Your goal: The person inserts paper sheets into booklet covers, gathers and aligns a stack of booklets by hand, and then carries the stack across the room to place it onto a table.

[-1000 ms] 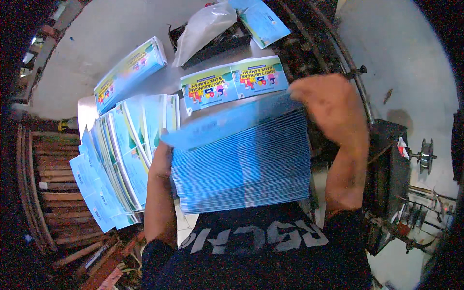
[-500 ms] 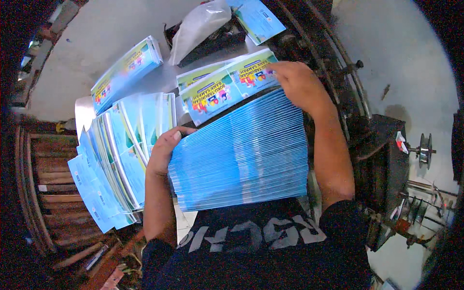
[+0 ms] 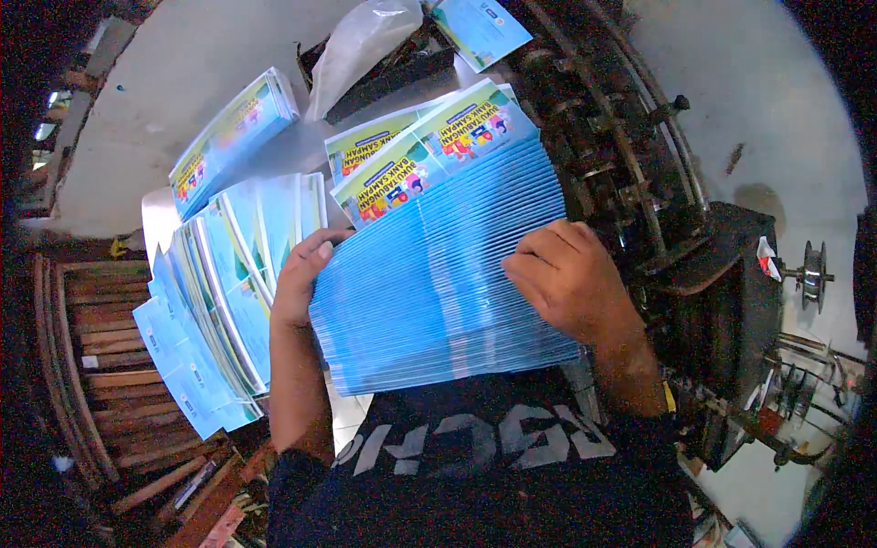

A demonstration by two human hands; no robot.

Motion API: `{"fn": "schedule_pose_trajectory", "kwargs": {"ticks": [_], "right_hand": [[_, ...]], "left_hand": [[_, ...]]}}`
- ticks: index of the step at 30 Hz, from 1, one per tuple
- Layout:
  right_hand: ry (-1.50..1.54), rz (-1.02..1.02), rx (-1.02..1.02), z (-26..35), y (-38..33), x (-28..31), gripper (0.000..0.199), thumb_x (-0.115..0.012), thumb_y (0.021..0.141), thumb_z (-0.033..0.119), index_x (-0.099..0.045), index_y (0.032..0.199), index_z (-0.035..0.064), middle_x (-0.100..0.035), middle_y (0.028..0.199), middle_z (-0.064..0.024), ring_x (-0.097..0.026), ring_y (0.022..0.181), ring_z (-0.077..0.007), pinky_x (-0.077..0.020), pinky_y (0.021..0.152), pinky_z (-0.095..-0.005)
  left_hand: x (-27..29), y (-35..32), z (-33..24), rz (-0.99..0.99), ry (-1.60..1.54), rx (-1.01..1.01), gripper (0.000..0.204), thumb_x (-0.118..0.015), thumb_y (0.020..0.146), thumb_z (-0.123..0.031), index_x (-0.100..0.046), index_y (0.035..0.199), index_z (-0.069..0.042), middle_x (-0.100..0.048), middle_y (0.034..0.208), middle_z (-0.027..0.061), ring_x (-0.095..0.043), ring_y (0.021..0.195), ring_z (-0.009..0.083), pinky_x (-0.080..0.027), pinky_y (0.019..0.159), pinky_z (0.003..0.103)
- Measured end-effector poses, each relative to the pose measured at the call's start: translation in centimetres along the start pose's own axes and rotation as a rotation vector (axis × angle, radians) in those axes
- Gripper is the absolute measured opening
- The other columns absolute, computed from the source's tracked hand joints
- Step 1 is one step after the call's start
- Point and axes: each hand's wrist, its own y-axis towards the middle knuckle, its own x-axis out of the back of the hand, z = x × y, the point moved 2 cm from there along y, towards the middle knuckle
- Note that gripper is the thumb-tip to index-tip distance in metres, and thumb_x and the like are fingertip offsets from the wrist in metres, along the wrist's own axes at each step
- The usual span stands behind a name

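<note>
Worktop [image 3: 306, 149]: grey, smooth, carrying the printed items and a tray. Dark machine [image 3: 594, 119] with long curved rails stands to its right. Fanned stack [image 3: 438, 274] of blue folded sheets lies directly before the person, centre, leaves stepped as many close parallel edges. Wooden rack [image 3: 119, 338], slatted, at far left. Loose pile [image 3: 242, 247] of pale blue sheets is spread between rack and stack, its leaves overlapping. Printed covers [image 3: 457, 137], yellow-green and blue, overlap at the far edge of the stack; cannot tell whether the nearer belongs to it. Narrow bundle [image 3: 233, 137] of similar covers lies beyond the loose pile. Translucent plastic bag [image 3: 365, 46] rests on the black tray [image 3: 393, 87]; single blue sheet [image 3: 484, 32] to its right. Hands: left hand [image 3: 306, 274] half open at the stack's far left corner, touching; firmness of hold cannot be told. Right hand [image 3: 566, 279] over the stack's right part, fingers curled, thumb near fingertips; cannot tell whether a leaf is pinched. Metal spool [image 3: 811, 276] at far right.
</note>
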Motion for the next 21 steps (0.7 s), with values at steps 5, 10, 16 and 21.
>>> {"fn": "schedule_pose_trajectory", "kwargs": {"ticks": [5,10,16,21], "right_hand": [[-0.029,0.034,-0.007,0.2,-0.3,-0.3,0.007,-0.064,0.076,0.012,-0.061,0.082,0.0099,-0.056,0.081,-0.0027,-0.054,0.079,-0.0215,-0.0424,0.070,-0.0357],[-0.034,0.057,-0.031,0.2,-0.3,-0.5,0.008,-0.062,0.079,0.013,-0.061,0.084,0.0083,-0.058,0.081,-0.0045,-0.055,0.077,-0.0223,-0.0425,0.070,-0.0366],[-0.044,0.097,-0.067,0.1,0.0,-0.8,0.011,-0.060,0.082,0.016,-0.060,0.087,0.0061,-0.059,0.080,-0.0057,-0.056,0.076,-0.0231,-0.0430,0.070,-0.0367],[-0.064,0.176,-0.129,0.1,0.4,-1.1,0.011,-0.061,0.081,0.017,-0.061,0.087,0.0070,-0.059,0.079,-0.0063,-0.058,0.076,-0.0231,-0.0433,0.069,-0.0363]], "left_hand": [[-0.1,0.3,0.0,-0.016,-0.033,-0.006,0.046,-0.062,0.083,-0.036,-0.059,0.106,0.004,-0.063,0.094,0.0100,-0.060,0.084,0.0156,-0.048,0.076,0.026],[-0.6,0.9,-1.0,-0.050,-0.010,-0.021,0.044,-0.060,0.083,-0.035,-0.059,0.105,0.003,-0.063,0.093,0.0105,-0.060,0.083,0.0166,-0.049,0.075,0.026],[-0.3,1.1,-0.9,-0.076,-0.021,-0.034,0.043,-0.059,0.082,-0.034,-0.059,0.103,0.003,-0.063,0.094,0.0116,-0.060,0.084,0.0179,-0.048,0.076,0.027],[0.0,1.5,-0.4,-0.051,-0.053,-0.034,0.042,-0.058,0.083,-0.033,-0.059,0.104,0.003,-0.062,0.094,0.0119,-0.059,0.085,0.0185,-0.048,0.078,0.028]]}}
